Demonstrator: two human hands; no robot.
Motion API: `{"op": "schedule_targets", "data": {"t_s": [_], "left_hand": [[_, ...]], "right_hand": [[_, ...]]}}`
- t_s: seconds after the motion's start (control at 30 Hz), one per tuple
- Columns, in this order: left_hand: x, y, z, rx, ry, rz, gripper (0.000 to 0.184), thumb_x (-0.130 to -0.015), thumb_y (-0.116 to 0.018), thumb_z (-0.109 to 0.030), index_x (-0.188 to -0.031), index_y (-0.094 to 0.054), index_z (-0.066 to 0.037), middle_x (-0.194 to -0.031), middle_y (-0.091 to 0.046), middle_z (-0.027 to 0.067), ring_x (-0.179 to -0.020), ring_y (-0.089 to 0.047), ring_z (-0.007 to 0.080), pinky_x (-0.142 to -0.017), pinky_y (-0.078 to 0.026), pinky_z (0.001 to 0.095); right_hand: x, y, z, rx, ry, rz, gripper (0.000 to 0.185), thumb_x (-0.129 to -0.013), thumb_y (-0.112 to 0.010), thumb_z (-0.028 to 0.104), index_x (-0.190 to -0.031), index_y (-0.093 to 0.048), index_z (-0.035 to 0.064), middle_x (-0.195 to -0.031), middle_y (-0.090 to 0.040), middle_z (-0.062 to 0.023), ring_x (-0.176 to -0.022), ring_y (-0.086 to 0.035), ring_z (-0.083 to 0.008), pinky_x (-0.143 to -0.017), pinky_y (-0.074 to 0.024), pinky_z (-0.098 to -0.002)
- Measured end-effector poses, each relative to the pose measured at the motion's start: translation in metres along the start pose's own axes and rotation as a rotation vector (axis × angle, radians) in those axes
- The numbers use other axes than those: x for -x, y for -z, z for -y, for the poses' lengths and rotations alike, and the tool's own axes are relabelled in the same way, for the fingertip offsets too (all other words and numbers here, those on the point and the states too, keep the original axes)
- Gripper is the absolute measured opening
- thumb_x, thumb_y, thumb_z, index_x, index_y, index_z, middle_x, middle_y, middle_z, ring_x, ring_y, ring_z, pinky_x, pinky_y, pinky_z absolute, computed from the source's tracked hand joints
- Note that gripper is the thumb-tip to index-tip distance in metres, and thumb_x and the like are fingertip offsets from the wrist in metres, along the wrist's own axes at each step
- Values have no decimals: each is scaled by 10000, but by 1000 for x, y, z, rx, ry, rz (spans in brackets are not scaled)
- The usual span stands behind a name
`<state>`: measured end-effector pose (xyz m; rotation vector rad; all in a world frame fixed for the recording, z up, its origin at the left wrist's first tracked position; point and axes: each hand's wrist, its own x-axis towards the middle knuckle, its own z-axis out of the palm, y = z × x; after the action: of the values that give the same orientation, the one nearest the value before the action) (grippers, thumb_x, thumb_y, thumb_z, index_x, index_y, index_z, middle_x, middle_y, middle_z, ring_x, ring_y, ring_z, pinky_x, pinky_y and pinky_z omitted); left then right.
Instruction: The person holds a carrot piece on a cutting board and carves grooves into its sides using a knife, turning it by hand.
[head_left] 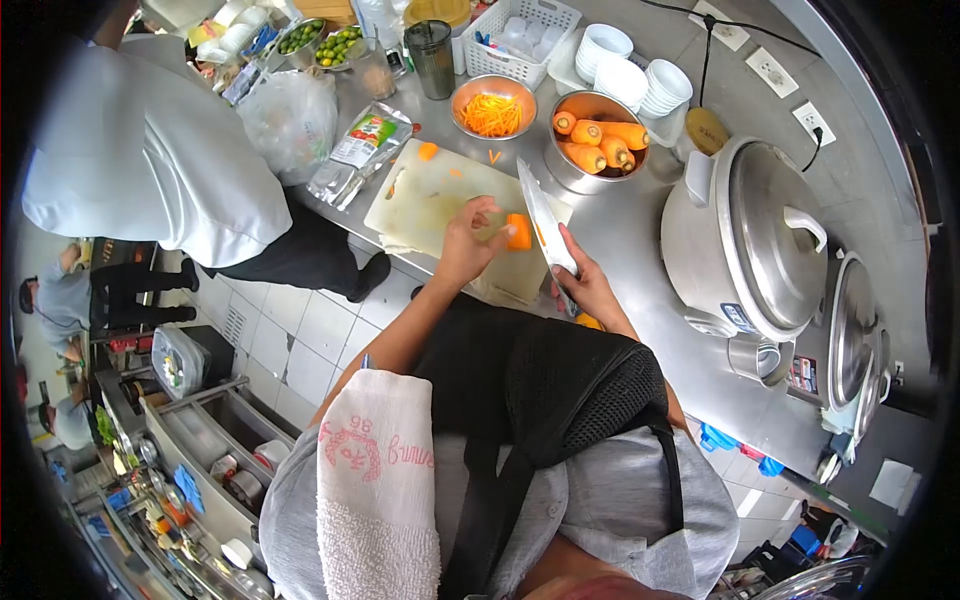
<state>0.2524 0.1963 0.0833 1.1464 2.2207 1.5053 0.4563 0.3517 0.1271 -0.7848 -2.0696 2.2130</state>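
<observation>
1. The carrot piece (518, 232) is placed on the cutting board (415, 205), toward the right side, with the board laid on the steel tabletop (690, 385).
2. The left hand (472, 238) is held loosely open, fingers bent and spread, with the thumb at the near-left edge of the carrot piece; whether contact is made cannot be told.
3. The right hand (587, 282) is closed around the handle of the knife (541, 215), whose blade is pointed away from the body, just right of the carrot piece.
4. The carrot piece is judged light, stiff and firm, hardly fragile, but possibly slippery where its flesh is moist. It is best held by its sides, with fingertips tucked back from the blade.
5. The knife is judged rigid and fairly light, safely gripped by the handle alone.
6. On the towel (375, 470), draped over the left shoulder, a red emblem, what seems to be "86" and red script are printed upside down; the script cannot be read with certainty.
7. A green-and-red label is carried by the foil packet (345, 170), its lettering too small to be read.
</observation>
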Motion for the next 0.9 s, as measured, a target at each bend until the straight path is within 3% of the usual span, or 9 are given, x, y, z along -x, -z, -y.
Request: {"op": "schedule_targets", "data": {"t_s": [0.07,0.13,0.27,0.33,0.53,0.67,0.73,0.87,0.9], "left_hand": [[-7,-1,-17,240,207,33,665,-829,-927,-201,-1329,-540,6,-1086,-749,91,-885,-683,135,-831,-583,312],[-9,-9,-19,324,237,69,589,-847,-911,-166,-1273,-538,-4,-1042,-755,83,-867,-690,128,-813,-582,301],[-8,-19,-13,717,276,128,452,-904,-843,-62,-1216,-518,-23,-989,-756,91,-871,-720,143,-778,-573,264],[-8,-20,-11,746,263,146,435,-904,-828,-31,-1212,-522,3,-968,-757,117,-933,-742,172,-815,-597,301],[-28,-10,13,494,262,88,306,-900,-838,-50,-1102,-616,10,-938,-750,63,-863,-708,110,-791,-585,276],[-106,25,-15,213,82,-92,166,-900,-824,-39,-937,-665,-9,-827,-718,26,-784,-686,86,-733,-570,257],[-150,39,-23,-72,-155,-145,134,-896,-801,-23,-986,-706,2,-785,-721,56,-726,-682,109,-701,-567,281],[-204,35,28,-115,-186,-48,253,-860,-790,-48,-1108,-753,-14,-876,-780,150,-778,-764,234,-736,-601,351],[-202,37,25,-363,-115,16,295,-863,-778,-84,-1151,-756,-28,-934,-785,162,-815,-768,275,-765,-602,381]], "right_hand": [[-3,-7,1,-11,-9,0,745,-1062,-575,7,-1696,-258,237,-974,-615,-34,-715,-582,-120,-571,-541,-305],[-9,-11,0,5,92,30,749,-1057,-580,31,-1692,-269,278,-841,-634,-40,-664,-606,-110,-560,-545,-301],[-9,-14,9,19,111,16,742,-1058,-572,28,-1692,-272,273,-811,-635,-38,-652,-607,-109,-564,-536,-300],[-8,-12,6,44,110,38,741,-1059,-565,26,-1692,-271,274,-819,-640,-43,-654,-605,-109,-571,-534,-300],[13,1,-11,-19,78,-100,753,-1053,-593,15,-1694,-265,236,-847,-639,-42,-666,-601,-115,-589,-535,-299],[30,17,-40,-68,-4,-178,756,-1047,-598,2,-1693,-270,218,-843,-638,-43,-662,-597,-117,-597,-535,-297],[30,21,-59,-69,-1,-187,754,-1046,-599,1,-1692,-274,214,-843,-639,-46,-663,-598,-116,-599,-533,-297],[29,23,-74,-24,43,-202,758,-1039,-611,4,-1690,-281,210,-840,-642,-53,-664,-603,-117,-601,-524,-296],[29,24,-74,-27,45,-204,758,-1039,-611,4,-1690,-281,210,-840,-642,-53,-664,-603,-117,-601,-524,-296]]}}
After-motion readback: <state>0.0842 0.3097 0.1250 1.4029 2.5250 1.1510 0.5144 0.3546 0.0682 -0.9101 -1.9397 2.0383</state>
